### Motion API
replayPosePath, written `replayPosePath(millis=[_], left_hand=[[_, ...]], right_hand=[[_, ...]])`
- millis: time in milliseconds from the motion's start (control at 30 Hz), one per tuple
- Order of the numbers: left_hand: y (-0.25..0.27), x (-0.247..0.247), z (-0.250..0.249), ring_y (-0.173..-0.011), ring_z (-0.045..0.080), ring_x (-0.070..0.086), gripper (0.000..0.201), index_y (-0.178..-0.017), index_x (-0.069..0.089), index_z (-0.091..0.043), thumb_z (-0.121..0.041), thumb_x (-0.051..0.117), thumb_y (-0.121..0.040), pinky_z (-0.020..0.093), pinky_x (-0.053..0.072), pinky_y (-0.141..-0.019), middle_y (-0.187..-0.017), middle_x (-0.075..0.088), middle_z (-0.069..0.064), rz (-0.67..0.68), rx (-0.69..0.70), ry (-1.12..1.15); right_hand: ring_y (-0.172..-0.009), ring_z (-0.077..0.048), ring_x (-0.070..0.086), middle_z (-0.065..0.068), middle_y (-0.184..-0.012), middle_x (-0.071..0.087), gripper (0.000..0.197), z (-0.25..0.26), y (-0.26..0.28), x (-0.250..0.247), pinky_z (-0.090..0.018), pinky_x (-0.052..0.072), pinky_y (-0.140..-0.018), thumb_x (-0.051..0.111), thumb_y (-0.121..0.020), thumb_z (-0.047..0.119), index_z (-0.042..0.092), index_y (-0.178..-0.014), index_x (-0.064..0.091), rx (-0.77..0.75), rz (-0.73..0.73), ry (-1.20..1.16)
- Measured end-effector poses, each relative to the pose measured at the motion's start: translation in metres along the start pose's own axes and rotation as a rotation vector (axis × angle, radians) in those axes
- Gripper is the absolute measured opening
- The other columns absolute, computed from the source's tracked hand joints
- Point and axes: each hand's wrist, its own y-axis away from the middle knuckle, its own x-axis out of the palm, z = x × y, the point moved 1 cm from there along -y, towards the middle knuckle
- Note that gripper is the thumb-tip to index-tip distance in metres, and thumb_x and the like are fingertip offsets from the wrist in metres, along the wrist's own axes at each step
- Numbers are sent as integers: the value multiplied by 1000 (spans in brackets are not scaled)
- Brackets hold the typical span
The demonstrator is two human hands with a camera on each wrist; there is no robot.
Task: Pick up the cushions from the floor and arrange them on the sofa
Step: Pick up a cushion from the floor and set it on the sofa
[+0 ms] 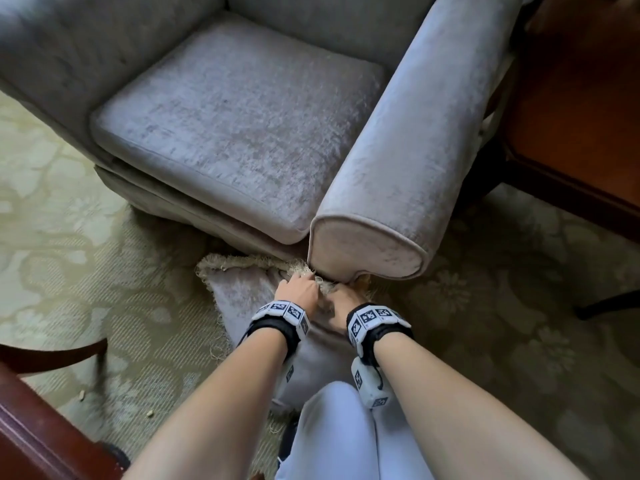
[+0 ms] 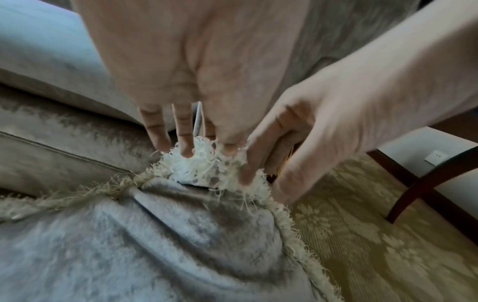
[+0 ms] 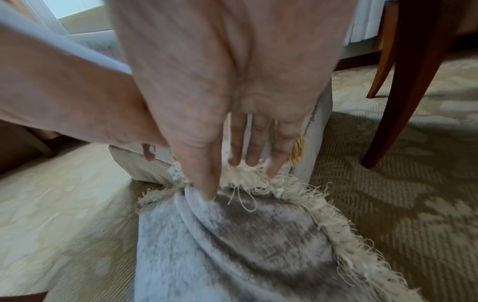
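1. The grey velvet sofa (image 1: 242, 109) fills the upper half of the head view; it is the landmark for everything below. Its seat carries no cushion.
2. The patterned carpet (image 1: 62, 258) lies under and in front of the sofa.
3. A dark wooden table (image 1: 571, 133) stands beside the sofa's armrest (image 1: 408, 161), on the side away from the seat.
4. The grey cushion (image 1: 242, 299), edged with a cream fringe (image 2: 204, 163), lies on the carpet in front of the sofa, its far corner right up against the foot of the armrest.
5. The left hand (image 1: 298, 289) reaches down onto that far corner. Its fingers (image 2: 185, 132) are nearly straight, with the tips sunk into the bunched fringe; a closed grasp is not visible.
6. The right hand (image 1: 346, 299) sits just beside it on the same corner. Its fingers (image 3: 254, 143) extend into the fringe and its thumb (image 3: 204, 173) presses the velvet below, so the corner lies between them.
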Motion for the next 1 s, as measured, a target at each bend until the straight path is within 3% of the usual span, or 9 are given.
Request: replayPosePath(millis=[167, 233, 333, 433, 533, 633, 767, 867, 1000], left_hand=[[14, 4, 5, -97, 34, 63, 23, -95, 68, -8, -18, 47, -94, 40, 53, -84, -101, 66, 17, 58, -29, 200], [27, 14, 5, -92, 30, 65, 23, -89, 68, -3, -14, 49, -93, 36, 53, -84, -95, 70, 17, 104, -1, 323], [53, 7, 0, -76, 21, 61, 25, -76, 66, -5, -14, 51, -93, 30, 48, -76, -79, 69, 12, 121, 49, 591], [80, -21, -13, -68, 17, 53, 27, -71, 60, -10, -17, 51, -95, 31, 44, -69, -70, 61, 11, 96, 89, 681], [106, -54, -27, -71, 20, 56, 27, -76, 64, -3, -16, 51, -96, 34, 48, -71, -77, 65, 18, 99, 103, 703], [138, -84, -33, -70, 28, 61, 31, -71, 64, -7, -28, 49, -89, 34, 49, -70, -74, 67, 15, 80, 100, 727], [181, -123, -38, -72, 21, 58, 15, -99, 60, -7, -17, 56, -89, 32, 48, -69, -85, 65, 9, 21, 63, 729], [209, -149, -42, -74, 16, 51, 40, -123, 47, -10, -5, 56, -84, 26, 44, -68, -99, 58, 9, 87, 32, 651], [233, -184, -47, -110, 26, 50, 70, -139, 41, -19, -3, 63, -75, 40, 48, -93, -126, 44, 9, 177, 66, 360]], right_hand=[[-110, -32, 60, -13, -118, 61, 48, -2, 0, -4, -35, 49, -88, 71, -79, 17, 12, -121, 48, 94, -120, -109], [-111, -33, 59, -13, -120, 60, 57, -4, 6, 2, -36, 47, -87, 73, -78, 21, 16, -126, 43, 96, -57, -97], [-124, -32, 48, -11, -128, 50, 67, 0, 29, 9, -41, 41, -100, 70, -80, 21, 24, -138, 38, 93, -55, -62], [-121, -32, 43, -11, -124, 48, 50, 11, 64, -5, -40, 39, -98, 64, -80, 17, 22, -127, 48, 112, -142, -69], [-116, -34, 51, -12, -118, 56, 29, 29, 99, -38, -40, 43, -91, 57, -85, 20, 20, -113, 59, 100, -41, -34], [-110, -33, 60, -12, -117, 63, 27, 43, 133, -65, -35, 46, -83, 51, -87, 19, 21, -109, 65, 151, 108, -68], [-109, -35, 61, -13, -121, 63, 34, 59, 183, -89, -36, 49, -84, 47, -88, 19, 18, -118, 62, 142, 169, -41], [-105, -36, 63, -15, -116, 65, 29, 69, 220, -114, -35, 50, -80, 48, -90, 17, 10, -113, 63, 109, 186, -20], [-102, -36, 63, -17, -113, 66, 27, 73, 262, -156, -34, 49, -77, 49, -90, 12, 4, -111, 63, 90, 178, -11]])
